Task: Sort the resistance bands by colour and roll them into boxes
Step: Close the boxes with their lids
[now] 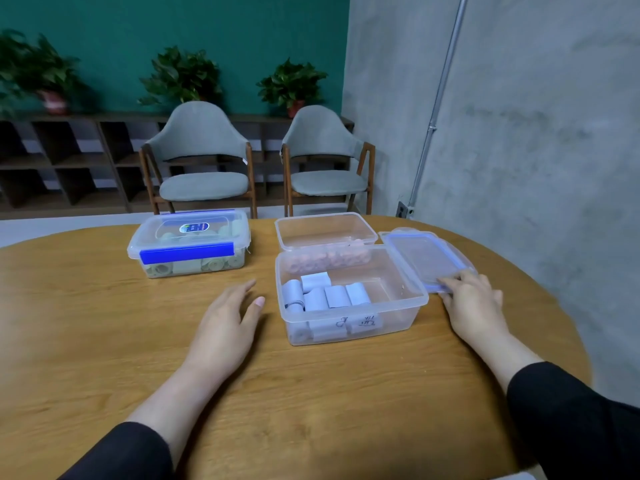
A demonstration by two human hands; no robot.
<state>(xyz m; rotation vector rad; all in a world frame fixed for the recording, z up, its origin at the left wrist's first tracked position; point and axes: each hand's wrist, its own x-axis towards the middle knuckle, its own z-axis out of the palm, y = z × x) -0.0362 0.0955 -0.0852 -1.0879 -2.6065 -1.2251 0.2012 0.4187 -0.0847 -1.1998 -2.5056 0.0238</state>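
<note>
Head view, the only one. My left hand (231, 311) lies flat on the desk (104, 323), fingers straight and loose, holding nothing; it looks parked just beside the near box (353, 327), probably ready to steady it. My right hand (472, 301) rests on the near edge of the lid (427, 259), fingertips on its rim; whether they pinch it or only press on it I cannot tell. The lid lies just right of the near box, likely kept close so it can go straight on.

The blue-grey rolls (323, 294) sit packed in the left part of that open box, so I judge this colour done and closing comes next. Behind it, touching, an open box (325, 230) holds pink rolls (329, 259). The shut box (188, 245) with pale green rolls stands apart to the left, clipped and out of the way. No loose bands show on the desk.
</note>
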